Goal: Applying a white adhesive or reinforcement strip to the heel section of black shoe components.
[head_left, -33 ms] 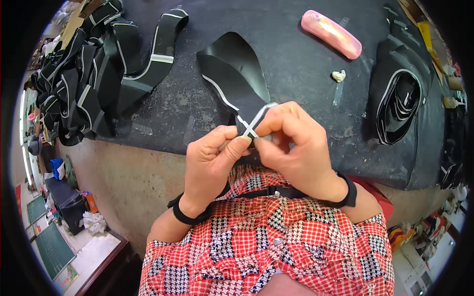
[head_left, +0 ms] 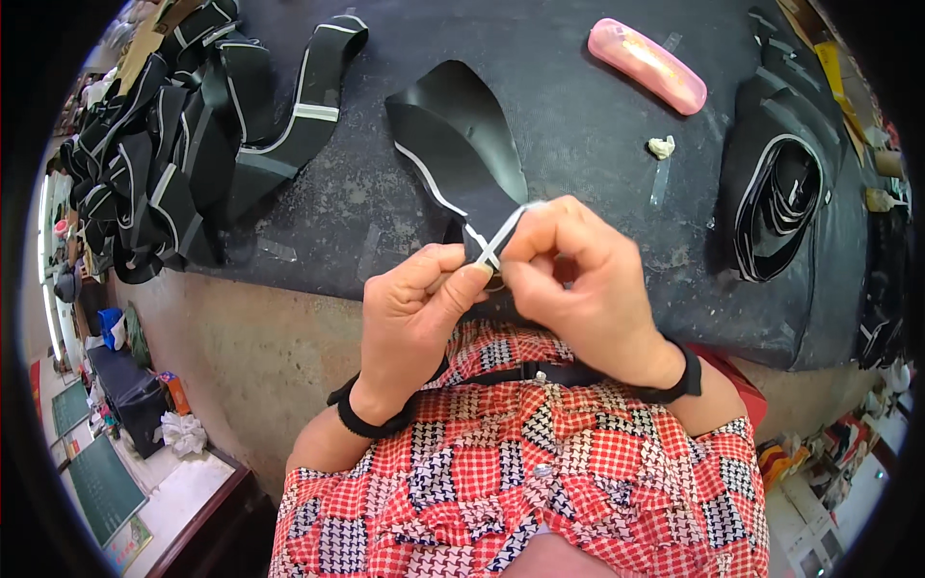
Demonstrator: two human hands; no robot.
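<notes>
A curved black piece (head_left: pixel 458 144) with a white edge stripe lies on the dark worktable (head_left: pixel 578 135), its near end lifted toward me. My left hand (head_left: pixel 414 318) pinches that near end from the left between thumb and fingers. My right hand (head_left: pixel 578 279) grips the same end from the right, fingers curled over the white strip (head_left: pixel 501 234). Both hands meet just in front of the table's near edge, above my red checked garment (head_left: pixel 520 482).
A heap of black pieces with white stripes (head_left: pixel 183 135) covers the table's left. A pink oblong case (head_left: pixel 647 64) and a small white lump (head_left: pixel 661 146) lie at the back right. A coil of black strips (head_left: pixel 780 197) sits at the right. Floor clutter lies at lower left.
</notes>
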